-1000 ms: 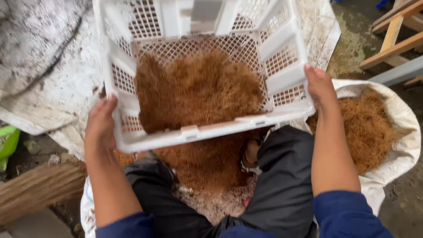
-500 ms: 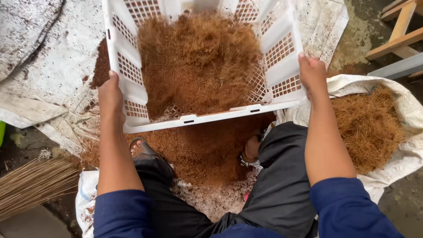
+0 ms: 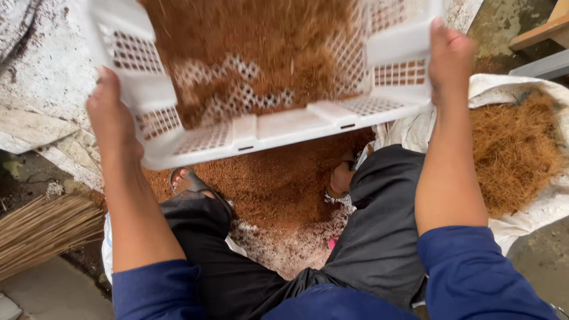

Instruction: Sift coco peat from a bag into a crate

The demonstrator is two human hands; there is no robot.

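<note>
Raised and closer to the camera than half a second ago, the white perforated plastic crate (image 3: 267, 127) now fills the upper part of the view, and the brown coconut-fibre mass (image 3: 261, 53) inside it looks blurred, its edges smeared as loose strands lift off the mesh floor. Both arms have come up with it.

The left hand (image 3: 112, 121) clamps the crate's left wall, thumb on the outer face near the corner, the other fingers hidden behind the plastic; its grip is closed on the crate. The right hand (image 3: 449, 59) does the same on the right wall, its grip closed over the solid rim band above a patch of mesh holes. The crate hangs in the air between the two hands, tilted so its near rim sits lower on the left than on the right.

Directly beneath the crate lies a heap of fine reddish-brown coir dust (image 3: 278, 184), spread on a white sheet (image 3: 284, 252) between the person's knees. The person wears black trousers (image 3: 379, 237) and blue sleeves (image 3: 474, 278). A foot in a dark sandal (image 3: 192, 184) rests at the left edge of the heap; the other foot is partly buried at its right edge.

To the right, an open white sack (image 3: 533, 213) holds coarse golden-brown fibre (image 3: 512, 148). A bundle of thin dry sticks (image 3: 44, 231) lies at the lower left, well apart from the heap.
</note>
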